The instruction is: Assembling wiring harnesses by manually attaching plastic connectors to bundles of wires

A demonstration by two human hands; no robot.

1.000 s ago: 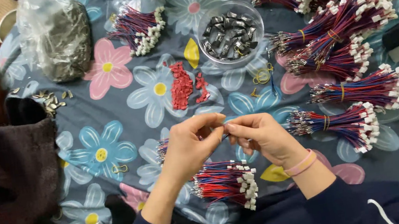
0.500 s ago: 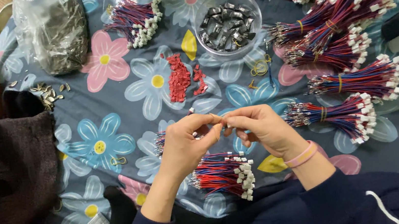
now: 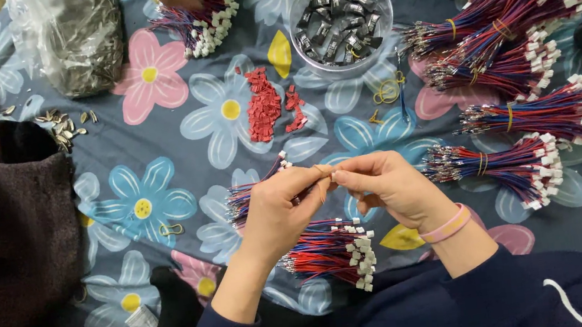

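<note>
Hands meet over the flowered cloth (image 3: 153, 140): the left hand (image 3: 278, 206) grips a wire bundle (image 3: 250, 195) while the right hand (image 3: 384, 185) pinches a rubber band (image 3: 321, 178) stretched between both thumbs. Below the wrists lies another bundle (image 3: 328, 248) (white plugs outward). Judging by the tension, the band could slip from the fingertips and snap away, or loose wires could splay out.

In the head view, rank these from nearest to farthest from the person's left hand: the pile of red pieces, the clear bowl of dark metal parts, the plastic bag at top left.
From the left hand:
1. Pile of red pieces, just above it at the centre.
2. Clear bowl of dark metal parts, up and to the right.
3. Plastic bag, far top-left corner.
</note>
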